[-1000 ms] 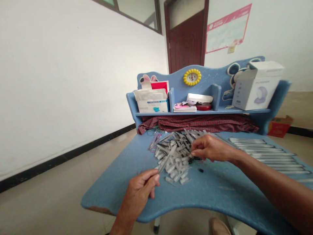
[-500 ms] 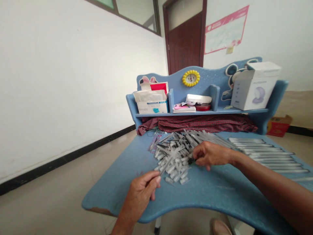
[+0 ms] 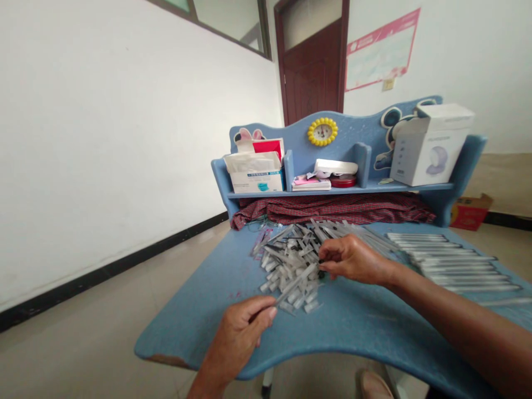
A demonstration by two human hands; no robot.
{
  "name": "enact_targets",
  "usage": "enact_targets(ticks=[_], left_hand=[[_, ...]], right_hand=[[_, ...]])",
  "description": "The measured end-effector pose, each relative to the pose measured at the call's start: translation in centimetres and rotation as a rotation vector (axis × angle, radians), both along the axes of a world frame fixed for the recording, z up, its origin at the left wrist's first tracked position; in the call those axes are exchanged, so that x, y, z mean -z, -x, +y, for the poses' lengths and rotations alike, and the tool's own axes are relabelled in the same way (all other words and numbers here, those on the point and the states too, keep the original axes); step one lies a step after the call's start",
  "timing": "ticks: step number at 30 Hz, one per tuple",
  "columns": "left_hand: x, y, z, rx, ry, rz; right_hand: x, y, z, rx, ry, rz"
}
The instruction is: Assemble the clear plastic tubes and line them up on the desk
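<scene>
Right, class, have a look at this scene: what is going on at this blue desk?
A person works at a blue desk with bare hands. The left hand pinches one clear tube near the front edge. The right hand has its fingertips at the pile of short clear tubes, by some small dark bits; whether it grips one is unclear. A row of longer tubes lies to the right.

clear plastic tube [image 3: 296,284]: slim, tilted, lifted, tip over heap | tube pile [image 3: 286,257]: clear, jumbled, mid-counter [image 3: 353,324]
</scene>
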State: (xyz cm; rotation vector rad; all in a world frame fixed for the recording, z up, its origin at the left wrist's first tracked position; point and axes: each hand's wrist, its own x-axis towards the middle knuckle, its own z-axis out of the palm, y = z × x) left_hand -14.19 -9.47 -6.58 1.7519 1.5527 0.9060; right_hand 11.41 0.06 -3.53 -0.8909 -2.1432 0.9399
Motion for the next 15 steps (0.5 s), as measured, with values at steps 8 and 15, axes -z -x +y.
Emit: enact_targets(ticks=[8, 15], left_hand=[[-0.2, 0.1, 0.0, 0.044, -0.048, 0.072], [-0.5, -0.2, -0.1, 0.006, -0.069, 0.046]], right_hand=[[-1.1, 0.1, -0.9, 0.027, -0.307, -0.179], [-1.3, 0.1, -0.9, 0.014, -0.428, -0.284]])
